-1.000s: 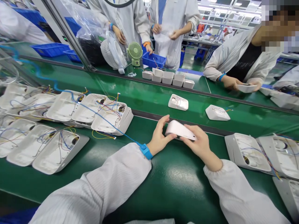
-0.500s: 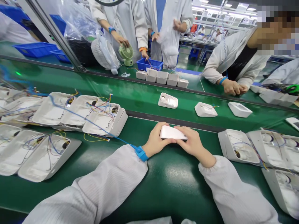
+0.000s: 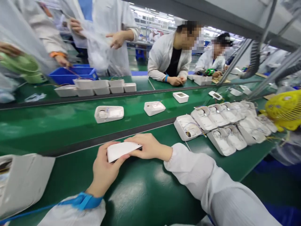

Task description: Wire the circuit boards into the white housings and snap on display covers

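Note:
Both of my hands grip a small white plastic housing [image 3: 122, 150] with a dark edge along its underside, just above the green bench. My left hand [image 3: 103, 166], with a blue wrist strap, is closed round its left end. Round its right end close the fingers of my right hand [image 3: 150, 146]. What lies beneath the housing is hidden. A larger white shell [image 3: 30, 179] with wires inside stands left of my hands. To the right, an open white shell [image 3: 188, 127] holds wires and a round dark part.
Beyond a dark rail, a green conveyor carries a white shell [image 3: 109, 114], another wired shell [image 3: 154, 107] and a unit with a screen [image 3: 181, 96]. Rows of open shells [image 3: 227, 138] fill the right side, near a yellow fan [image 3: 284, 110]. Co-workers stand behind a blue bin [image 3: 70, 75].
The camera view has swung to the right, so the scene has shifted left. Both hands still hold the white housing, which now appears more tilted.

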Motion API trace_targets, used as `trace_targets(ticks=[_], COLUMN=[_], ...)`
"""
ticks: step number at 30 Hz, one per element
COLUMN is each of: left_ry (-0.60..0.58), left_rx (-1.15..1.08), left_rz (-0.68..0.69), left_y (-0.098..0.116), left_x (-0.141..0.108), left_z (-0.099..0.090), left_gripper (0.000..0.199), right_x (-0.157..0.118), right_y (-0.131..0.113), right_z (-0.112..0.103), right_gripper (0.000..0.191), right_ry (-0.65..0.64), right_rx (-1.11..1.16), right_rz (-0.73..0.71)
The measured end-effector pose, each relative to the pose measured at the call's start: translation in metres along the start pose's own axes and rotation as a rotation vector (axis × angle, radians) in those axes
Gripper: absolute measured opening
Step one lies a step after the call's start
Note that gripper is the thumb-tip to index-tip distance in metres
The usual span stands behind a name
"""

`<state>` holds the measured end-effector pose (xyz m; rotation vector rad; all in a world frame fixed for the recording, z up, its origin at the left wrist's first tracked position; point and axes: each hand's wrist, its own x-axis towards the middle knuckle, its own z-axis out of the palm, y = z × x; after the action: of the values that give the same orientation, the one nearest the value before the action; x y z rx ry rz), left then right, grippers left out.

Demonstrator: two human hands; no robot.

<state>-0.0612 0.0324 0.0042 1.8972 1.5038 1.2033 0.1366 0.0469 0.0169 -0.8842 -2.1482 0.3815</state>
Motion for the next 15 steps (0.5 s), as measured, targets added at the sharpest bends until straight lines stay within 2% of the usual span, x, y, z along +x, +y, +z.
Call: trace_targets(ticks=[4,7,9,13,15], left_ry=[0.026,-0.007,-0.021,-0.039,-0.054], left_rx=[0.037,0.018,0.015,-0.021,-0.05], left_rz=[0.009,0.019,-0.019,-0.135,-0.122], left_y=[-0.002,-0.003,-0.005,-0.01,-0.013], left_x=[0.002,0.004,0.005,0.006,0.006], left_z=[0.002,0.004,0.006,0.012,0.014], left_gripper=[0.055,0.067,0.073,0.066,0.061], right_x=[0.003,0.003,0.004,0.006,0.007], right_y=[0.005,0.007,0.009,0.017,0.024], right_z=[-0.001,-0.004,-0.008,-0.02,-0.025], right_gripper=[0.043,0.047,0.05,0.048,0.05], right_ry=[-0.053,-0.074,-0.044,-0.007,-0.02], right_rx=[-0.041,-0.085,-0.144,-0.333,-0.379], right_rz=[-0.021,0.025,0.08,0.333,0.493])
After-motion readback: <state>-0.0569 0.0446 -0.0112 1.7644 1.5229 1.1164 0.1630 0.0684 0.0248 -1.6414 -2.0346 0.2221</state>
